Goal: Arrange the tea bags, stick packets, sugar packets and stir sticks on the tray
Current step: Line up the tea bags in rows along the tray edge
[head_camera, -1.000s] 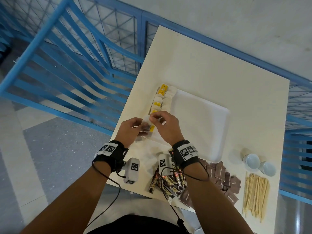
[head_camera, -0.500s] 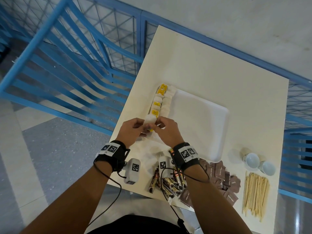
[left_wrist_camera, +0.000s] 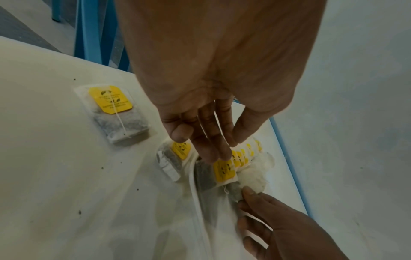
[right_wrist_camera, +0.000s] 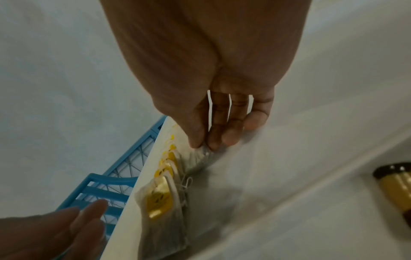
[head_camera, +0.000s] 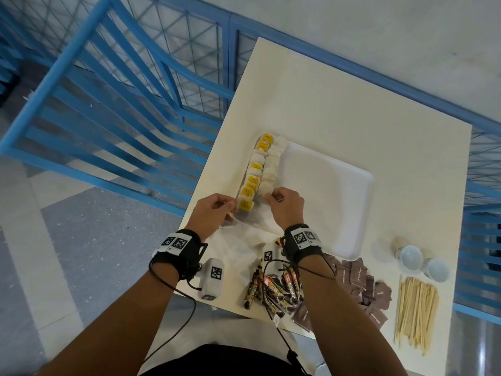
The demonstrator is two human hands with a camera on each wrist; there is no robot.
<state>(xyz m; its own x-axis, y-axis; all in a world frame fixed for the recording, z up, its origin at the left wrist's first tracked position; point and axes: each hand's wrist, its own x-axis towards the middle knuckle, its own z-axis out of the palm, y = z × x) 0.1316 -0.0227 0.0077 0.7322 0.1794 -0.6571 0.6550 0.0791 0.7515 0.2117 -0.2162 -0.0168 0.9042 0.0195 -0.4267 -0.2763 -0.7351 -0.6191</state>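
A row of tea bags (head_camera: pixel 256 172) with yellow tags lines the left edge of the white tray (head_camera: pixel 325 202). My right hand (head_camera: pixel 268 198) pinches the grey corner of a tea bag (right_wrist_camera: pixel 198 158) at the row's near end, thumb against forefinger. My left hand (left_wrist_camera: pixel 229 147) reaches over that end with straight fingers, their tips at the yellow tag (left_wrist_camera: pixel 223 170). Two more tea bags (left_wrist_camera: pixel 115 112) (left_wrist_camera: pixel 172 158) lie on the table left of the tray. Stick packets (head_camera: pixel 271 289), brown sugar packets (head_camera: pixel 363 283) and stir sticks (head_camera: pixel 414 310) lie on the table's near side.
Two white cups (head_camera: pixel 412 257) stand right of the tray. A clear plastic bag (left_wrist_camera: pixel 155 219) lies crumpled under my hands. The table's left edge (head_camera: pixel 211 158) drops off beside the tea bags, with a blue railing (head_camera: pixel 108 104) beyond it.
Both hands moved forward and set a tea bag down at the near end of the row. The left hand's fingers have straightened off it; the right hand still pinches its corner.
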